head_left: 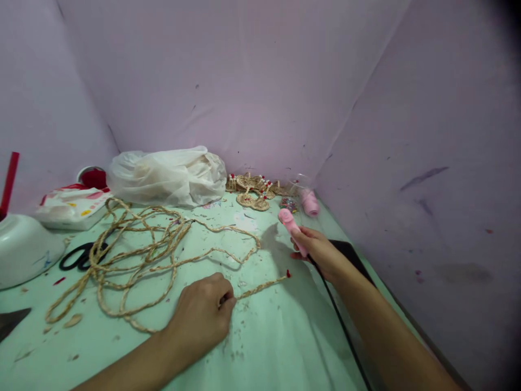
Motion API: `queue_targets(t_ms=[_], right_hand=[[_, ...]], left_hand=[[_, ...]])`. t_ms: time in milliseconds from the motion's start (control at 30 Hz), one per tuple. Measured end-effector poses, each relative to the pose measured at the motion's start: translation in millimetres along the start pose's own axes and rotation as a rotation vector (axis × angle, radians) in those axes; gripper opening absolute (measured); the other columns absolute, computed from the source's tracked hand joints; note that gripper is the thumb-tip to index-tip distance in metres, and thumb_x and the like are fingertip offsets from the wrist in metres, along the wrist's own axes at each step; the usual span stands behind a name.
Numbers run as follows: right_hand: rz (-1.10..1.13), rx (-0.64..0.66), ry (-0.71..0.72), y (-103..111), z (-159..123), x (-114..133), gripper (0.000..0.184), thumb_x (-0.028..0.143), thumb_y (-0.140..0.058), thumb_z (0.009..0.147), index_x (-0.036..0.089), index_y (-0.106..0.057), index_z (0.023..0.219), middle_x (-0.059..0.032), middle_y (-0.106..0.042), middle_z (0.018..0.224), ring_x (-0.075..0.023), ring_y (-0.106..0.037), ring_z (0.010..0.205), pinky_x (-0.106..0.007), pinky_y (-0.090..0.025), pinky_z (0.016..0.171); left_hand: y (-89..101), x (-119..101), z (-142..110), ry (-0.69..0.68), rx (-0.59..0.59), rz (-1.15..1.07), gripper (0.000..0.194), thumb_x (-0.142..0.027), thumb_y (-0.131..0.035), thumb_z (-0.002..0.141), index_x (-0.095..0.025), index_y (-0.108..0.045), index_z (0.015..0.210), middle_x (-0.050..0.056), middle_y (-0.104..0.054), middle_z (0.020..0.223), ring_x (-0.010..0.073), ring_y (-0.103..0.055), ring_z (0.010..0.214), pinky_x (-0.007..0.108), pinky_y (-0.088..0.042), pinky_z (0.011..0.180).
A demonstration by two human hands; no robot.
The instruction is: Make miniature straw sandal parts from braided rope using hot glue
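My left hand (207,309) rests low over the table, its fingers closed around a braided straw rope (260,288). A short end of that rope sticks out to the right and finishes in a small red tip (288,273). Held up off the table in my right hand (315,247) is a pink glue gun (288,221) with a black cord (337,315) trailing toward me; its nozzle cannot be made out. A loose tangle of straw rope (134,266) spreads over the left half of the table, partly across black-handled scissors (77,256).
At the back lie a white plastic bag (171,176), woven straw pieces with red and white beads (253,201) and a pink thread spool (310,202). A white bowl-like object (24,250) and a white box (77,209) stand left. Walls enclose the table (260,353).
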State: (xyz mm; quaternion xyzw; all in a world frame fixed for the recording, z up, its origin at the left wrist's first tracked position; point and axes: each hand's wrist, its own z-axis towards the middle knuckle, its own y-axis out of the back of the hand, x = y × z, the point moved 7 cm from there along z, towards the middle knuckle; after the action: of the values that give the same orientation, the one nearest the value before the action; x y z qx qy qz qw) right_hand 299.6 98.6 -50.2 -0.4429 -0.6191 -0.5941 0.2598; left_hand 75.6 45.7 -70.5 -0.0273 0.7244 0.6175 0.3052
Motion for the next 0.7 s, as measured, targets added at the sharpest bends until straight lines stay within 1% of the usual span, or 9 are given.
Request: queue_targets(t_ms=[100, 133, 200, 300, 367, 467, 533, 600, 700], right_hand=[[0.269, 0.038, -0.004, 10, -35, 0, 0.034, 0.05, -0.04, 0.081, 0.021, -0.056, 0.089, -0.0024, -0.056, 0.079, -0.0149, -0.055, 0.067, -0.028, -0.052, 0.067], [0.515, 0.058, -0.045, 11, -46, -4, 0.031, 0.049, -0.049, 0.077, 0.021, -0.057, 0.087, -0.0018, -0.055, 0.077, -0.0144, -0.053, 0.064, -0.028, -0.052, 0.064], [0.849, 0.106, -0.113, 7, -68, -12, 0.025, 0.044, -0.06, 0.073, 0.02, -0.06, 0.078, -0.0002, -0.051, 0.068, -0.0122, -0.048, 0.057, -0.024, -0.05, 0.055], [1.11, 0.179, -0.141, -3, -90, -23, 0.023, 0.041, -0.063, 0.072, 0.019, -0.063, 0.073, 0.0028, -0.042, 0.054, -0.0091, -0.039, 0.047, -0.021, -0.043, 0.044], [1.156, 0.189, -0.147, -8, -97, -29, 0.026, 0.043, -0.065, 0.07, 0.019, -0.065, 0.08, 0.0037, -0.04, 0.051, -0.0082, -0.036, 0.043, -0.019, -0.038, 0.039], [1.035, 0.123, -0.167, -11, -99, -40, 0.035, 0.044, -0.068, 0.068, 0.02, -0.065, 0.093, -0.0012, -0.055, 0.062, -0.0103, -0.044, 0.048, -0.021, -0.04, 0.041], [0.899, 0.077, -0.161, -12, -97, -44, 0.033, 0.042, -0.07, 0.067, 0.02, -0.065, 0.091, -0.0042, -0.062, 0.072, -0.0124, -0.05, 0.055, -0.023, -0.043, 0.046], [0.794, 0.05, -0.137, -14, -96, -46, 0.027, 0.037, -0.073, 0.066, 0.018, -0.065, 0.083, -0.004, -0.063, 0.074, -0.0117, -0.051, 0.057, -0.023, -0.044, 0.049], [0.804, 0.025, -0.119, -19, -95, -44, 0.026, 0.033, -0.073, 0.067, 0.018, -0.064, 0.086, -0.0043, -0.066, 0.077, -0.0131, -0.055, 0.058, -0.024, -0.045, 0.05]], left_hand=[[-0.5, -3, -5, -0.095, -0.088, 0.048, 0.019, -0.016, -0.041, 0.081, -0.018, -0.057, 0.07, 0.002, -0.057, 0.071, 0.0143, -0.053, 0.065, 0.026, -0.039, 0.059], [-0.5, -7, -8, -0.156, -0.138, 0.103, 0.02, -0.015, -0.04, 0.081, -0.018, -0.056, 0.069, 0.002, -0.056, 0.07, 0.0149, -0.053, 0.064, 0.026, -0.039, 0.058], [-0.6, -18, -17, -0.299, -0.252, 0.243, 0.023, -0.008, -0.039, 0.079, -0.018, -0.054, 0.066, 0.004, -0.054, 0.067, 0.0166, -0.05, 0.062, 0.028, -0.038, 0.055], [-3.8, -32, -30, -0.47, -0.329, 0.409, 0.024, 0.0, -0.039, 0.072, -0.018, -0.052, 0.064, 0.004, -0.05, 0.064, 0.0188, -0.046, 0.058, 0.031, -0.037, 0.051], [-9.2, -38, -33, -0.542, -0.264, 0.467, 0.024, 0.002, -0.039, 0.069, -0.018, -0.053, 0.068, 0.005, -0.051, 0.066, 0.0197, -0.046, 0.058, 0.032, -0.038, 0.051], [-19.4, -42, -35, -0.6, -0.093, 0.517, 0.027, 0.003, -0.04, 0.068, -0.017, -0.055, 0.076, 0.006, -0.053, 0.072, 0.0203, -0.047, 0.062, 0.033, -0.04, 0.053], [-25.4, -43, -36, -0.613, -0.003, 0.533, 0.025, 0.002, -0.041, 0.071, -0.016, -0.056, 0.078, 0.006, -0.054, 0.073, 0.0201, -0.047, 0.064, 0.032, -0.04, 0.054], [-31.0, -45, -38, -0.626, 0.065, 0.53, 0.022, 0.0, -0.043, 0.072, -0.016, -0.057, 0.078, 0.007, -0.053, 0.073, 0.0201, -0.047, 0.065, 0.032, -0.039, 0.053], [-36.6, -49, -38, -0.622, 0.131, 0.501, 0.02, -0.001, -0.045, 0.07, -0.015, -0.058, 0.076, 0.007, -0.053, 0.073, 0.0205, -0.046, 0.065, 0.031, -0.039, 0.051]])
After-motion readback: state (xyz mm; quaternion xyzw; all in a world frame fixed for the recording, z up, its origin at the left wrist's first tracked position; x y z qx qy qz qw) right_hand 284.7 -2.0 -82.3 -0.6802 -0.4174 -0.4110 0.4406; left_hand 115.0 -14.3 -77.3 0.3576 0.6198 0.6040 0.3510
